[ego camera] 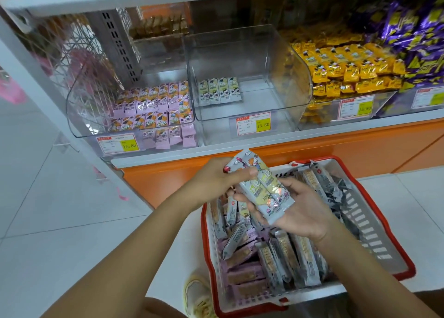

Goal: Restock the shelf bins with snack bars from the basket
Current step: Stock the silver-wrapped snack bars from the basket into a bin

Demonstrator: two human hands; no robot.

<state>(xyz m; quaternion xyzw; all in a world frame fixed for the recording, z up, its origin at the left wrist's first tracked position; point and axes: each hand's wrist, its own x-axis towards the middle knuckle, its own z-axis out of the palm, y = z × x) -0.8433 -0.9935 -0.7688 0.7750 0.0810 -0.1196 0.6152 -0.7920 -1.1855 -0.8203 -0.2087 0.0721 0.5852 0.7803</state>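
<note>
**Pale-Yellow Bars Squared Up Over the Basket**

The person held a small stack of held bars (262, 188) just above the basket (394, 236), below the shelf front. The left hand (213, 180) pinched the upper end, with the thumb laid across the top wrapper. The right hand (305, 212) cupped the lower end from beneath, its fingers curled around the stack.

The step in hand looked like aligning the stack before placing it. The wrappers appeared to match the shelved bars (219, 90) in the middle bin (252, 53), so that bin was the likely target. To do it well, the person would even up the ends, keep the printed faces up and lift the stack over the bin's curved front lip. The new bars should then go down flush beside the existing row and facing the same way. The wrappers looked slick, so a firm two-handed hold seemed wise until the stack touched the bin floor.

Counted:
- At least two bars showed in the hands; any beneath were hidden.
- Four bars lay in one row in the middle bin.
- The left bin (96, 101) held several rows of pink bars (153, 108), too many to count surely.
- The basket held dozens of bars, some with pink wrappers and some with silver.
- To the right sat heaps of yellow packs (341, 70) and purple packs (413, 29).
- Four price tags showed along the shelf edge.
</note>
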